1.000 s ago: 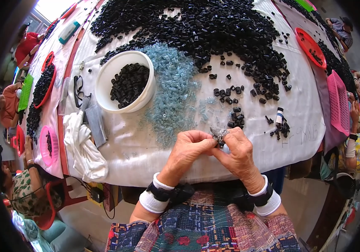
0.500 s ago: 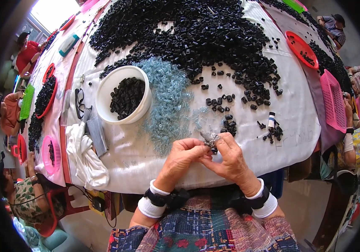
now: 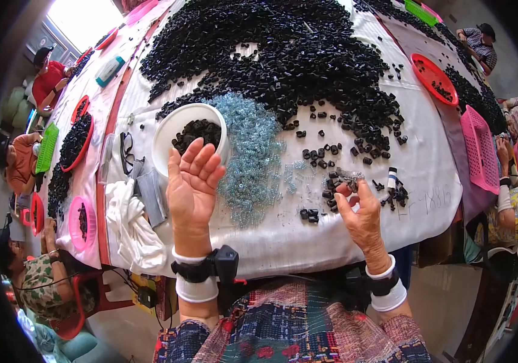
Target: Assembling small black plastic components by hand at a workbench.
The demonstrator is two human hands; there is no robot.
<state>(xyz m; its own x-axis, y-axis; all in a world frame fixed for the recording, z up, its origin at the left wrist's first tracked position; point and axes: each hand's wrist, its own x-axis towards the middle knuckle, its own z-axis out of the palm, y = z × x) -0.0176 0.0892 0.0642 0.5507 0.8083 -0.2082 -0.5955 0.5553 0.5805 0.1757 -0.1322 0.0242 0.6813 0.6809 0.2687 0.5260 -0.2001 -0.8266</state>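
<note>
My left hand (image 3: 192, 196) is raised palm up with its fingers apart, holding nothing. It covers the near rim of a white bowl (image 3: 221, 151) partly filled with black cylindrical pieces (image 3: 198, 134). My right hand (image 3: 362, 219) is curled over the table, a small silvery-grey piece (image 3: 349, 175) at its fingertips; its exact kind is unclear. Several black pieces (image 3: 333, 183) lie beside those fingers, partly hidden. A short group of black pieces (image 3: 309, 215) rests between my hands. Pale blue coil-like clear pieces (image 3: 247, 163) spread in a heap right of the bowl.
A large heap of black parts (image 3: 259, 54) covers the far table. Small black pins (image 3: 399, 196) surround a white-and-dark cylinder (image 3: 392, 177) at right. Glasses (image 3: 126, 151) and a white cloth (image 3: 129, 227) lie left. People sit at both sides near red trays (image 3: 434, 78) and a pink basket (image 3: 479, 148).
My hands, together before, have parted: the left moved left to the bowl and opened, the right moved right with the silvery-grey piece. Black pieces now show where the hands were.
</note>
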